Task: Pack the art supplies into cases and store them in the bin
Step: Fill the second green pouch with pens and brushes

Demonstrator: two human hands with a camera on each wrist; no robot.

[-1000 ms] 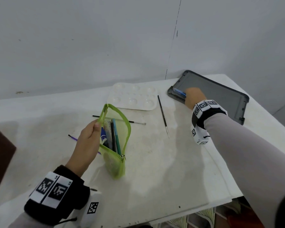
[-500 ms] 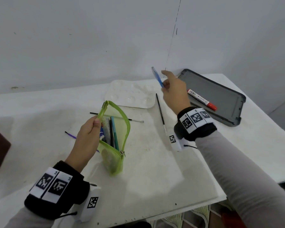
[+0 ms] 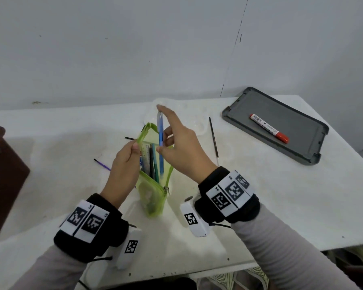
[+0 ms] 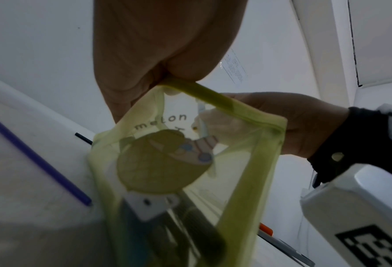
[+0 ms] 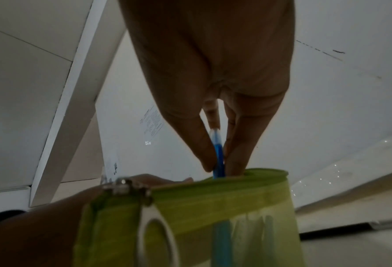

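Right hand (image 3: 180, 147) is pinching the blue pen (image 3: 160, 143), lowering it into the green pouch (image 3: 153, 189) mid-desk. Left hand (image 3: 124, 164) is pinching the pouch rim, holding it open. Risk: tip is likely snagging on the pens already inside, tipping the pouch.

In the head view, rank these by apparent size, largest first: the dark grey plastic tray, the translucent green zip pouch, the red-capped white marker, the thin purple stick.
1. Dark grey plastic tray
2. Translucent green zip pouch, nearer the camera, so its true size against the tray is unsure
3. Red-capped white marker
4. Thin purple stick, partly hidden by the left hand
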